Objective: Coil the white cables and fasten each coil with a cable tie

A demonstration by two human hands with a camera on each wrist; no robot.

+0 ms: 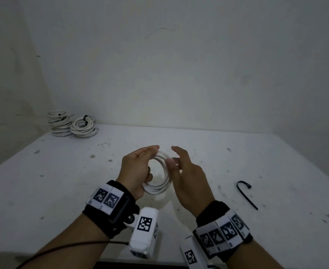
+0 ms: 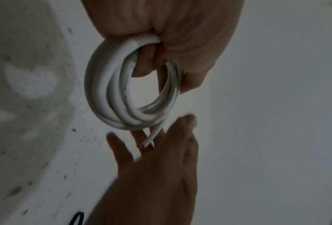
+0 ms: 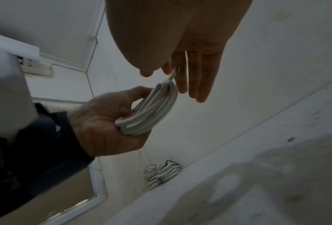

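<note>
My left hand [image 1: 148, 162] grips a coil of white cable [image 1: 157, 175] above the middle of the white table [image 1: 62, 181], fingers curled through the loops [image 2: 111, 99]. My right hand [image 1: 174, 156] is beside the coil with its fingers straight. The cable's loose end [image 2: 149, 140] sticks out of the coil and lies against those fingers [image 3: 192, 79]. No tie is visible on this coil [image 3: 151, 112]. A black cable tie [image 1: 246, 193], bent into a hook at one end, lies on the table to the right of my right hand.
Two stacks of several coiled white cables [image 1: 72, 124] with black ties stand at the table's back left corner against the wall, also seen in the right wrist view [image 3: 161, 172]. The table's surface is speckled with dark marks.
</note>
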